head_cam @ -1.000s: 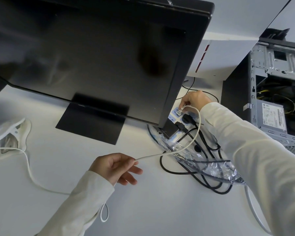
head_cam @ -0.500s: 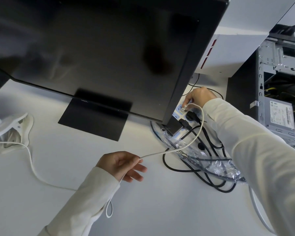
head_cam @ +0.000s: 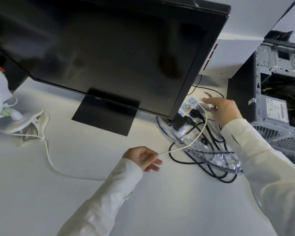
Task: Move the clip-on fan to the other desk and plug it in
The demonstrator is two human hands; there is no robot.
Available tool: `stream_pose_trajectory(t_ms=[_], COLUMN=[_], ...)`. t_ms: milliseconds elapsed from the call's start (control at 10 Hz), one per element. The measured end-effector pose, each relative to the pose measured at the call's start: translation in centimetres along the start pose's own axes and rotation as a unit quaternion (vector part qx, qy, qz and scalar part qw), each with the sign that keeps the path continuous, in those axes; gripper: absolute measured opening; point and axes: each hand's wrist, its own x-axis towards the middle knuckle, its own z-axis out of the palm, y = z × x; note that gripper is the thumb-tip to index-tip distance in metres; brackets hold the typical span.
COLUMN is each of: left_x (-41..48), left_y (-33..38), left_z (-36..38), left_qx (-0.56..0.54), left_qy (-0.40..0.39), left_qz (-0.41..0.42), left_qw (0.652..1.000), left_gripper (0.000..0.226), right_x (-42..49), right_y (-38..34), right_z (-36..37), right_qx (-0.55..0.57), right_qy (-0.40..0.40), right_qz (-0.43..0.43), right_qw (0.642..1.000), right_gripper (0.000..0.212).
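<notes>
A pale grey table (head_cam: 41, 193) fills the view, with broad bare surface from 6 to 9 o'clock. A black monitor (head_cam: 109, 48) on a flat black stand (head_cam: 104, 114) takes up the 10 to 1 o'clock area, its lower right corner overhanging a white power strip (head_cam: 190, 106) at about 2 o'clock. An open computer case (head_cam: 279, 92) stands against the right edge at 3 o'clock, leaving only a narrow channel between itself and the monitor.

The clip-on fan (head_cam: 0, 99) sits at the left edge at 9 o'clock, its white clamp (head_cam: 29, 126) resting on the table. Its white cord (head_cam: 48, 155) runs along the table to the left hand (head_cam: 142, 157), which pinches it between thumb and fingers near the centre. From there the cord rises in an arc to a white plug (head_cam: 187, 106) seated in the power strip.

The right hand (head_cam: 223, 110) is in that channel, fingers loosely spread and holding nothing, 1 fingertip extended to the far end of the strip. Black cables (head_cam: 211, 167) and crumpled clear plastic wrap (head_cam: 220, 157) are heaped at 4 o'clock, just beside the right sleeve (head_cam: 262, 167).
</notes>
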Motion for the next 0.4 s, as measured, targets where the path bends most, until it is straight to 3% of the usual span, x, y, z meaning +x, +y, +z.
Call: stream_pose_trajectory(t_ms=[100,200,400], left_x=[0.0,0.1,-1.0], left_y=[-0.5,-1.2,-1.4], left_z=[0.6,1.1,0.6], left_qx=[-0.003,0.030,0.114], left_qy=[-0.010,-0.008,-0.028], left_qz=[-0.006,-0.003,0.039], left_qw=[1.000,1.000,0.992], left_gripper=[0.022,0.011,0.032], right_x=[-3.7,-7.6,-14.0], right_y=[-0.5,-1.3,-5.0], right_z=[-0.7,-1.1,-0.1], right_qx=[0.068,0.112,0.227], right_qy=[0.082,0.099,0.100], right_qz=[0.033,0.050,0.082], right_qw=[0.994,0.988,0.965], right_gripper=[0.031,0.029,0.023])
